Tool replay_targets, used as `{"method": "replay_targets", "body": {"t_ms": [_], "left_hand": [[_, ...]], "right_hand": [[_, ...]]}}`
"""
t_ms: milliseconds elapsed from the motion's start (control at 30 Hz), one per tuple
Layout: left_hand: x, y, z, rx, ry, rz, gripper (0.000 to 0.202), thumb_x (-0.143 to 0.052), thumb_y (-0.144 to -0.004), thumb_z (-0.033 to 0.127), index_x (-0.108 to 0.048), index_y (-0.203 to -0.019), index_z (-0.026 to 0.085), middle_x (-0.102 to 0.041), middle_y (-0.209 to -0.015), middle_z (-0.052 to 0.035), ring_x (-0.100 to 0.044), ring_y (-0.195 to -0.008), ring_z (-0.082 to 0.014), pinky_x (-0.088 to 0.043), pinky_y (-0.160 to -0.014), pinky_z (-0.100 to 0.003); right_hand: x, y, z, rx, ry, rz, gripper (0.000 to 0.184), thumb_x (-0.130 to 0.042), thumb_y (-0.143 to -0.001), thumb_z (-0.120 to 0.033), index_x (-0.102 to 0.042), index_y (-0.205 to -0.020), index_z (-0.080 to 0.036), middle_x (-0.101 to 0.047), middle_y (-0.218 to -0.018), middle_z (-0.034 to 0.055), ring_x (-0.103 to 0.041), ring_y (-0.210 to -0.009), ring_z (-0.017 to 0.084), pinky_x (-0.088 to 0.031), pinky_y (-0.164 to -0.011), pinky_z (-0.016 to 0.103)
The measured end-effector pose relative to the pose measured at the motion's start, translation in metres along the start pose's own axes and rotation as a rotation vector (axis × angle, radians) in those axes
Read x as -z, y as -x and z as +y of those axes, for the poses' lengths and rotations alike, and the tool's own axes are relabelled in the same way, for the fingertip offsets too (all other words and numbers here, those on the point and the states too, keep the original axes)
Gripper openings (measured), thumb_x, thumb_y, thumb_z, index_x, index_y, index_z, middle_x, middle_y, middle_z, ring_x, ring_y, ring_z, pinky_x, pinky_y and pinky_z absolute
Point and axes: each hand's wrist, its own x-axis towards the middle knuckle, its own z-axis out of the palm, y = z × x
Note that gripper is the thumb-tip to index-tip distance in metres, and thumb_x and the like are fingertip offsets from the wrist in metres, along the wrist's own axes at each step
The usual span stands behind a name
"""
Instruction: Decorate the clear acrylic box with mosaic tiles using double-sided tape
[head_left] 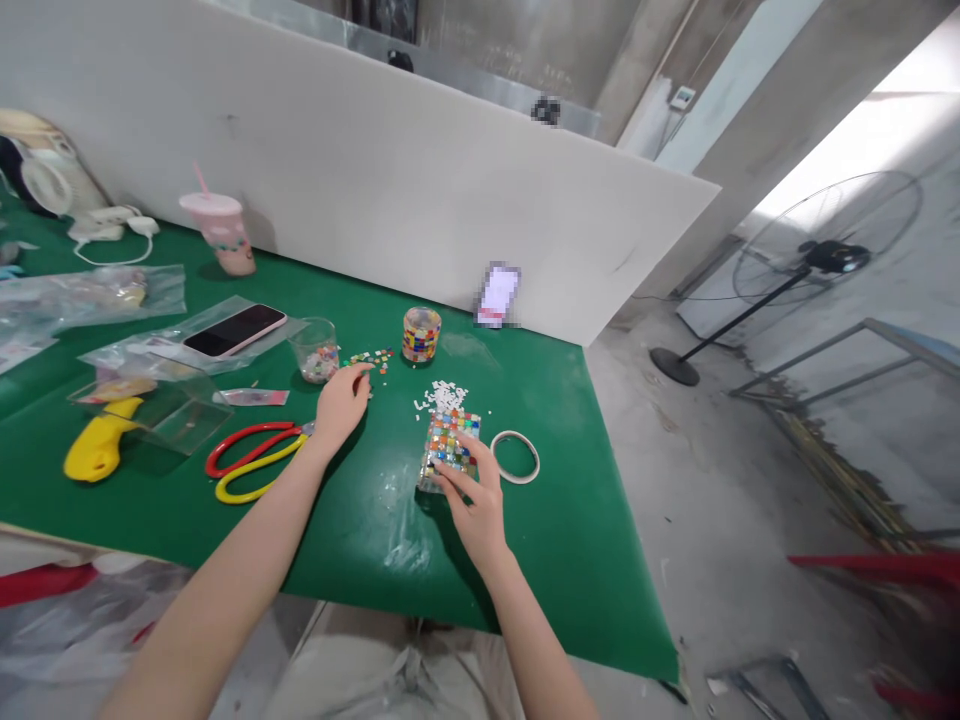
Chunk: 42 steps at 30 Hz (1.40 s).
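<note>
My left hand (pixel 343 408) is at the scattered coloured mosaic tiles (pixel 375 357), beside a clear plastic cup (pixel 316 352) with more tiles inside. Its fingertips are drawn together in a pinch, and anything between them is too small to make out. My right hand (pixel 478 505) grips a small mosaic-covered piece (pixel 452 437) lying on the green table, thumb at its left edge and fingers across its tiled face. White tile bits (pixel 445 396) are heaped just behind that piece. A roll of white tape (pixel 515 457) lies to its right. Farther back stands a round jar covered in mosaic tiles (pixel 421 335).
Red-and-yellow-handled scissors (pixel 259 462) lie under my left forearm. Leftward are a yellow tool (pixel 103 440), a clear plastic box (pixel 184 410), a phone (pixel 235 330) and a pink cup (pixel 223 235). Another phone (pixel 498 295) leans on the white partition (pixel 420 180). The table's right edge (pixel 626 490) is near.
</note>
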Motion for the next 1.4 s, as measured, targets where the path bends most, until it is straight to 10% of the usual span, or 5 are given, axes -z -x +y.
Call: {"method": "replay_targets", "body": {"t_ms": [1400], "left_hand": [[-0.009, 0.005, 0.009, -0.012, 0.127, 0.010, 0.026, -0.053, -0.095, 0.033, -0.064, -0.109, 0.014, -0.068, -0.087, -0.0035, -0.065, -0.080, -0.0178, -0.052, -0.083, -0.039]], "right_hand": [[-0.011, 0.042, -0.010, 0.142, 0.511, -0.026, 0.048, -0.061, -0.091, -0.027, -0.050, -0.137, -0.016, -0.050, -0.139, 0.0199, -0.041, -0.137, 0.030, -0.042, -0.107, 0.053]]}}
